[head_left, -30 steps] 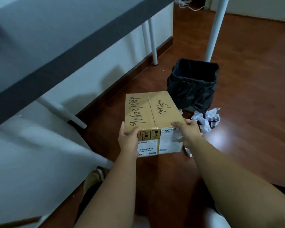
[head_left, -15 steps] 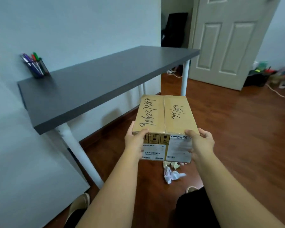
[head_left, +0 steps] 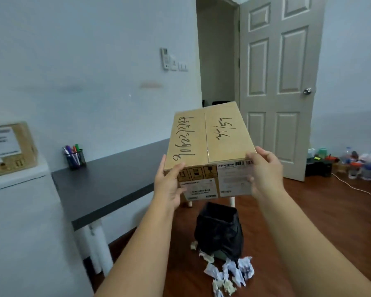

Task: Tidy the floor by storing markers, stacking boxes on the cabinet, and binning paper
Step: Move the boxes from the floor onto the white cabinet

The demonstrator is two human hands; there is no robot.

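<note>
At the centre of the head camera's view, a closed brown cardboard box (head_left: 210,144) with black handwriting on its taped top and white shipping labels on its near side is held up in the air, clear of the floor. The left hand (head_left: 169,185) grips its near left corner, thumb curled over the top edge and fingers under the side. The right hand (head_left: 263,174) grips the near right corner the same way, thumb on top and fingers wrapped around the labelled face.

At nine o'clock, at the left edge of the view, a second brown cardboard box (head_left: 11,148) with a white label lies on top of a white cabinet (head_left: 19,211). Just right of the cabinet stands a dark grey desk (head_left: 107,183) with white legs, against the pale wall. On its back left corner, at about ten o'clock from the held box, a black mesh cup (head_left: 75,160) holds coloured markers (head_left: 72,150) upright.

At six o'clock, below the held box, a bin lined with a black plastic bag (head_left: 219,230) stands on the reddish-brown wooden floor (head_left: 330,221). Crumpled white paper scraps (head_left: 229,273) lie on the floor touching and just in front of the bin.

At one o'clock a grey panelled door (head_left: 281,82) stands open. At three o'clock, bottles and small clutter (head_left: 351,166) sit along the far wall, too blurred to identify.
</note>
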